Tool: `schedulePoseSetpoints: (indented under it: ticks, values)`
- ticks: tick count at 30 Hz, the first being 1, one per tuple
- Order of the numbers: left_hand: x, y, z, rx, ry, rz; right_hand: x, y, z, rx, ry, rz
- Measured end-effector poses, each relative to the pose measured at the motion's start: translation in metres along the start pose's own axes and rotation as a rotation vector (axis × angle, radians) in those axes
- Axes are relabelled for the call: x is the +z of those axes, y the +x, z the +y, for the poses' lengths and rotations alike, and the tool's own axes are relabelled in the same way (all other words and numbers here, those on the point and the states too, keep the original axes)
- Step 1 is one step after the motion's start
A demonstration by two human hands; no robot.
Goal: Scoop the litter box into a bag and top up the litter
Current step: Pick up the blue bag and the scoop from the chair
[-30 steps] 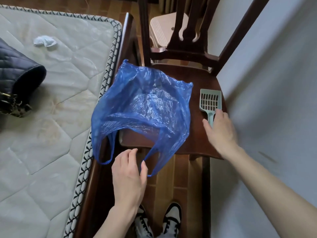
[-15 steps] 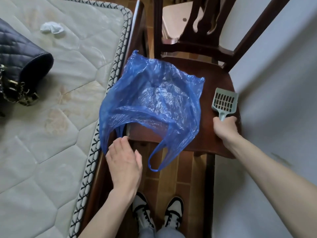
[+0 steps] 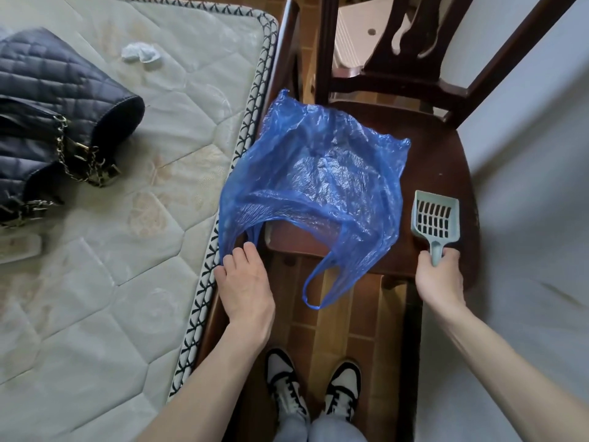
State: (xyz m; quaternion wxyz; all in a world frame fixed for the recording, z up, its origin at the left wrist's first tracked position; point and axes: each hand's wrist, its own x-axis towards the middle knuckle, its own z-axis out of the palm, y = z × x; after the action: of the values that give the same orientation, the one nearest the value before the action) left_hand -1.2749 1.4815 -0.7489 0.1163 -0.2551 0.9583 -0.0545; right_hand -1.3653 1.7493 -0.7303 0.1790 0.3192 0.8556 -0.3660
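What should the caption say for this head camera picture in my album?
Right hand grips the litter scoop on a wooden chair while the left hand touches the blue plastic bag.

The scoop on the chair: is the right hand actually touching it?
Touching. The head view shows the right hand with its fingers curled round the handle of the scoop, whose slotted end lies on the chair seat.

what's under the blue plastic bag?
The crumpled blue plastic bag lies on the dark wooden chair seat; brown seat shows dimly through it. One handle hangs off the front edge. Anything small beneath is hidden.
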Motion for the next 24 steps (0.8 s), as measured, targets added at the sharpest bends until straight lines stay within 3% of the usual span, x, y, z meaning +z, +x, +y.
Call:
schedulePoseSetpoints:
  ticks: [7,12,15,20,24]
  values:
    - [0.005,0.005,-0.015,0.086,0.087,-0.078,-0.002,-0.009,-0.01,-0.1,-0.003,-0.02]
    - [0.002,-0.004,-0.016,0.124,-0.026,0.087,0.002,-0.011,-0.014,-0.121,0.009,-0.02]
    - [-0.002,-0.013,-0.011,0.131,-0.135,0.168,0.004,-0.014,-0.013,-0.119,0.023,-0.027]
    - [-0.012,-0.025,-0.003,-0.028,-0.349,0.226,0.005,-0.018,-0.011,-0.115,0.013,-0.027]
    - [-0.018,-0.024,0.0,-0.145,-0.717,0.252,0.006,-0.02,-0.007,-0.109,0.004,-0.016]
